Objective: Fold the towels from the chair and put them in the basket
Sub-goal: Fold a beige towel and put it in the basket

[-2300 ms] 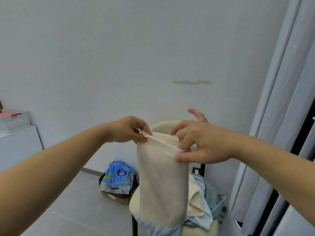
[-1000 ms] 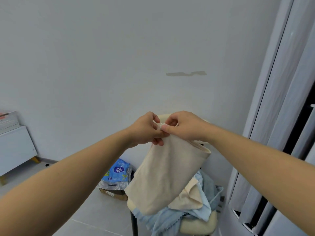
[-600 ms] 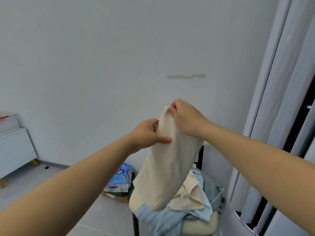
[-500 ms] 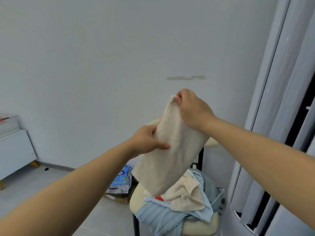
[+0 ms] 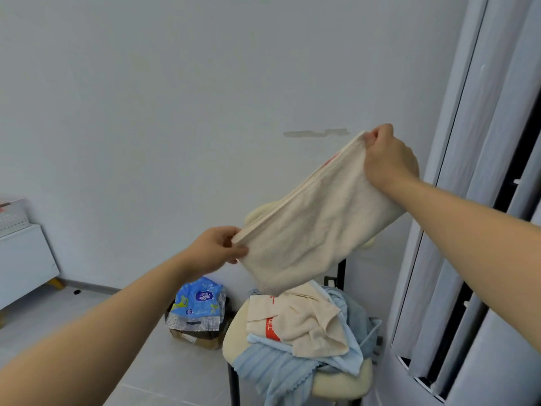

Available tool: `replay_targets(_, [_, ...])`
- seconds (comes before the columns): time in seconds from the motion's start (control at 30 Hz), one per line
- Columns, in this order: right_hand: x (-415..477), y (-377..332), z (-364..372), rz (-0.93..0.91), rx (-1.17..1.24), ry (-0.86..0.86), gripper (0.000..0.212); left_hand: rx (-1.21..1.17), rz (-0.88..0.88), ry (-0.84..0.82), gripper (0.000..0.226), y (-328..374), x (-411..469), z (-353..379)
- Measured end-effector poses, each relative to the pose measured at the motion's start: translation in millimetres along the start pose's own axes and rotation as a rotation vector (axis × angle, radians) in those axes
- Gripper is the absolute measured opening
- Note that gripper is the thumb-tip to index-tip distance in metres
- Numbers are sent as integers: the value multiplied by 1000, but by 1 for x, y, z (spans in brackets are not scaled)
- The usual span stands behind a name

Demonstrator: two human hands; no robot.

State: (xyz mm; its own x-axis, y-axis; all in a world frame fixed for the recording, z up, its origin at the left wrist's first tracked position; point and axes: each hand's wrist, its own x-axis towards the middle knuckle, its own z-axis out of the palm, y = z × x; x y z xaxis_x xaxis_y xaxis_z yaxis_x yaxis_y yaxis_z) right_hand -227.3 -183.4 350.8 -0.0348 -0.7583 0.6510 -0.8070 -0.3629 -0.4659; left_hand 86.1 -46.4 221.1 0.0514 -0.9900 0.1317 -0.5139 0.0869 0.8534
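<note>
A folded cream towel (image 5: 316, 227) is stretched slantwise in the air above the chair. My right hand (image 5: 386, 156) pinches its upper end, high at the right. My left hand (image 5: 216, 250) pinches the lower end, to the left and below. Under the towel stands a cream padded chair (image 5: 342, 382) with a heap of towels on its seat: a cream one with a red mark (image 5: 301, 320) on top and light blue ones (image 5: 275, 370) beneath. A white basket (image 5: 11, 218) shows partly at the far left edge, on a white cabinet.
A white cabinet (image 5: 23, 265) stands at the left wall. A cardboard box holding a blue packet (image 5: 199, 306) sits on the grey tiled floor left of the chair. Grey curtains and a dark window frame (image 5: 483, 259) fill the right side.
My hands, together at the towel's top a second ago, have drawn apart along its edge: the right hand rose to the right, the left slid down and left, pulling the towel taut.
</note>
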Motion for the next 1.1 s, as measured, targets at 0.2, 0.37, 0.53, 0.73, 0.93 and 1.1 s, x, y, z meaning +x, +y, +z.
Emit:
replay_targets(0.2, [0,25,11,126,203,-114,38,-320,-138,245,5,4,11,-29])
replay_targets(0.37, [-6,46,25,152,323,-352,27,-342,-318,220,12,7,12,-38])
replay_targets(0.53, [-18,61,24,74,153,-681,25,-186,-368,190,10,0,17,-33])
replay_targets(0.73, [-28,58,34,133,270,-626,26,-216,-327,173,7,0,20,-21])
replay_targets(0.93, [-34,51,40,302,545,-686,26,-491,-352,164,2,6,22,-8])
replay_targets(1.1, [-38,45,46,384,535,-619,32,-641,-425,152,32,7,17,1])
